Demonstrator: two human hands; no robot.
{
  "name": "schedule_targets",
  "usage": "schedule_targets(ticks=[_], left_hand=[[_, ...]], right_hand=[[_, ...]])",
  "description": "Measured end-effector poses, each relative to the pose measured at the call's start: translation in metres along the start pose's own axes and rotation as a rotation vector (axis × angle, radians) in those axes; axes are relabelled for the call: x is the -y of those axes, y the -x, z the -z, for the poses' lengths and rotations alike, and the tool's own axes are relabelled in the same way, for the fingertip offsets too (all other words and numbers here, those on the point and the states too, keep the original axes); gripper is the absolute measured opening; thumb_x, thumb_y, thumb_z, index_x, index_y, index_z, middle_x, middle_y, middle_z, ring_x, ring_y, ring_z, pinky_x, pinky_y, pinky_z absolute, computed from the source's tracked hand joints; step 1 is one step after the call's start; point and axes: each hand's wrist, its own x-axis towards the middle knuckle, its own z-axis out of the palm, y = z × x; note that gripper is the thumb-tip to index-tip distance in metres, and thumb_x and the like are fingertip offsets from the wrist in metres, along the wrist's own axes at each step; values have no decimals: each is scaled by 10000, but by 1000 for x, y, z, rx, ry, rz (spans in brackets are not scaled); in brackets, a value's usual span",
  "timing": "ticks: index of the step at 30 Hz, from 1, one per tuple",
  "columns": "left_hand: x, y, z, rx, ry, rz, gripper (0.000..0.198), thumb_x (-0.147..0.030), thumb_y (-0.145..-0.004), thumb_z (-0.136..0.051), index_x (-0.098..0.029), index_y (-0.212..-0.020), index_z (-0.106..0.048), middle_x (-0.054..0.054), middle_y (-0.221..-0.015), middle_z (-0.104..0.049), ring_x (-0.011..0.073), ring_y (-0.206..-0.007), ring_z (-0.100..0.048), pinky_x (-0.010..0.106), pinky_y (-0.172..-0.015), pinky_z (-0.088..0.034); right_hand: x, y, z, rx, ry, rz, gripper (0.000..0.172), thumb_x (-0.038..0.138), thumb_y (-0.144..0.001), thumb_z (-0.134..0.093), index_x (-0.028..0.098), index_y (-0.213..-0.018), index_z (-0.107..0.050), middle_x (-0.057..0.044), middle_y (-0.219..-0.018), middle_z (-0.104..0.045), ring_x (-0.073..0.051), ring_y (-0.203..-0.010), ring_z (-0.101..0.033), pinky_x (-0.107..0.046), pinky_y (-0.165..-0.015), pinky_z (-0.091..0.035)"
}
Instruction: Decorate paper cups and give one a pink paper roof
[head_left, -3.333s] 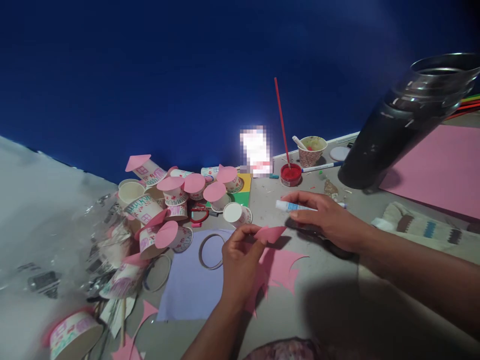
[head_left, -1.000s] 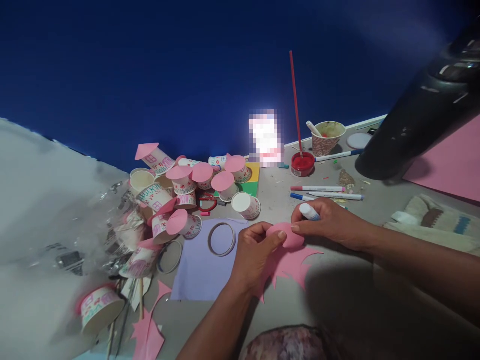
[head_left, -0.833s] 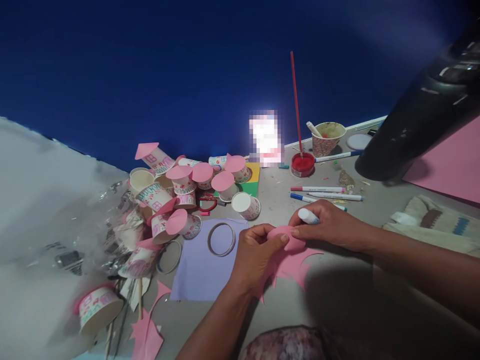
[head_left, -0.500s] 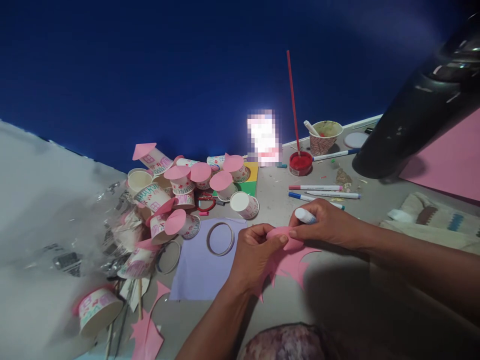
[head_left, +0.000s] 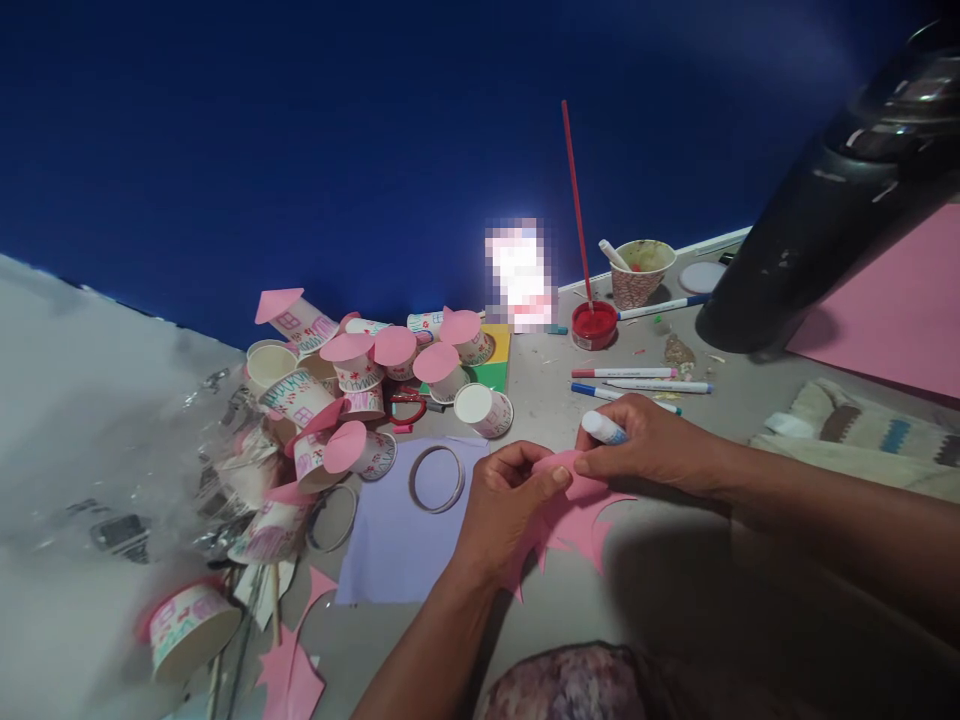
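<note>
My left hand [head_left: 499,520] pinches the left side of a curved pink paper piece [head_left: 589,487] between thumb and fingers. Close beside it, my right hand [head_left: 656,445] presses its thumb on the right side of the same piece. A white tube with a blue label, which looks like a glue stick [head_left: 602,428], is tucked in my right hand and points up and left. Beneath both hands lies a jagged pink paper offcut [head_left: 570,535]. The fingers behind the paper are hidden.
Decorated paper cups [head_left: 358,370] with pink paper tops crowd the left. A tape roll [head_left: 412,490] rests on purple paper [head_left: 382,560]. Markers [head_left: 626,373], a red paint pot [head_left: 594,340] with a brush, and a black bottle [head_left: 780,250] stand beyond my right hand.
The whole view has shifted slightly, so the tabletop things sit a little further left. Both hands keep nearly the same hold on the pink paper.
</note>
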Motion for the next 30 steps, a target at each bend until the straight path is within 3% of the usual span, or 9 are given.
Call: schedule_targets(ticks=[12, 30], left_hand=[[7, -2, 6, -54, 37, 6, 319, -368, -664, -925, -149, -682, -694, -6, -629, -642, 119, -600, -554, 274, -644, -438], [5, -2, 6, -53, 12, -20, 290, -341, -671, -918, -143, -657, -707, -14, -604, -631, 92, -588, -517, 242, -629, -390]], right_hand=[[0, -1, 1, 12, 22, 0, 214, 377, -691, -773, 191, -707, -669, 40, -603, -538, -130, -575, -442, -277, -549, -312], [3, 2, 2, 49, 101, 61, 247, 404, -801, -689, 204, -672, -622, 19, -626, -546, -145, -591, -458, -286, -565, -344]])
